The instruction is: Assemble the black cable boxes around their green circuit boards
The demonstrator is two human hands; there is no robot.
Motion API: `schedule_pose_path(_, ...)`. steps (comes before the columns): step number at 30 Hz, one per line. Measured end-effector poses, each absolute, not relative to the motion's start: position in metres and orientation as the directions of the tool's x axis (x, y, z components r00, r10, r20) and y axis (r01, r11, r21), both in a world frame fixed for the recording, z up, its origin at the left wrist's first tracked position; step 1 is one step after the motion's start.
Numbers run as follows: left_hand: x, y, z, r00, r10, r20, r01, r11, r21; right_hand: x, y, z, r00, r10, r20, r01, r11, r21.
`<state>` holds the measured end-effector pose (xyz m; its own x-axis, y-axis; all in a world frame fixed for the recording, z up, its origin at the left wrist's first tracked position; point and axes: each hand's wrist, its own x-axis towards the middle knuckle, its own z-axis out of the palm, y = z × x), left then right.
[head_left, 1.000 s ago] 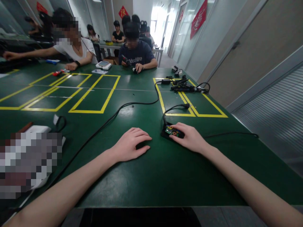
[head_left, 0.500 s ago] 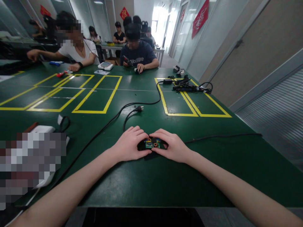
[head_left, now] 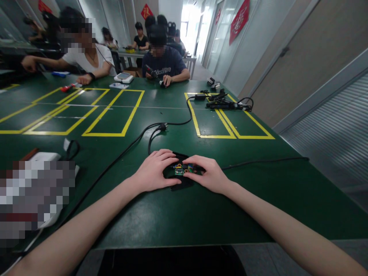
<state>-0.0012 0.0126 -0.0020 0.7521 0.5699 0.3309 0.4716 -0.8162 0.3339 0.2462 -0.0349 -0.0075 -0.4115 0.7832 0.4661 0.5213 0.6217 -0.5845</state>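
Note:
Near the front middle of the green table is a small green circuit board (head_left: 179, 171) with copper-ringed coils. My right hand (head_left: 212, 173) grips its right end between thumb and fingers. Around the left end curves my left hand (head_left: 153, 171), with thumb and fingers apart and a gap showing between them and the board. Under and in front of the board lies a flat black piece (head_left: 181, 184), partly covered. Just beyond my hands, a short black cord ends in a two-pin plug (head_left: 163, 127). A black cable (head_left: 264, 161) runs off to the right from behind my right hand.
A long black cord (head_left: 126, 153) crosses the table (head_left: 149, 222) to an adapter (head_left: 200, 97) and a cable heap (head_left: 220, 101). Yellow tape (head_left: 103, 135) marks rectangles. A blurred pale object (head_left: 37, 184) stands at left. Two people sit across the table.
My left hand's thumb and fingers have loosened from the board, and more of the black piece shows. The plug has shifted slightly away and left. The whole view has tilted slightly.

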Motion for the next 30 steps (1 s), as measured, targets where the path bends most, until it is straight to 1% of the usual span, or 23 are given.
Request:
schedule_pose_path(8, -0.001, 0.011, -0.002, 0.781, 0.550, 0.296, 0.453, -0.825, 0.337, 0.246, -0.030, -0.012, -0.413, 0.776, 0.477, 0.536, 0.631, -0.561)
schedule_pose_path(12, 0.001, 0.010, 0.003, 0.752, 0.581, 0.313, 0.496, -0.810, 0.313, 0.245, -0.031, -0.013, -0.435, 0.780, 0.450, 0.543, 0.626, -0.560)
schedule_pose_path(17, 0.003, 0.009, 0.008, 0.740, 0.605, 0.294, 0.535, -0.794, 0.287, 0.250, -0.031, -0.007, -0.465, 0.761, 0.453, 0.547, 0.649, -0.529)
schedule_pose_path(21, 0.003, 0.009, 0.008, 0.734, 0.617, 0.284, 0.548, -0.785, 0.289, 0.266, -0.027, 0.003, -0.501, 0.775, 0.385, 0.591, 0.631, -0.502)
schedule_pose_path(25, 0.003, 0.008, 0.006, 0.727, 0.624, 0.287, 0.551, -0.779, 0.299, 0.281, -0.022, 0.003, -0.586, 0.748, 0.312, 0.588, 0.657, -0.472)
schedule_pose_path(28, 0.003, 0.008, 0.005, 0.717, 0.630, 0.297, 0.553, -0.774, 0.307, 0.283, -0.019, -0.003, -0.601, 0.733, 0.319, 0.574, 0.673, -0.466)
schedule_pose_path(30, 0.002, 0.009, 0.004, 0.709, 0.633, 0.310, 0.555, -0.773, 0.309, 0.281, -0.018, -0.006, -0.591, 0.731, 0.342, 0.588, 0.680, -0.437)
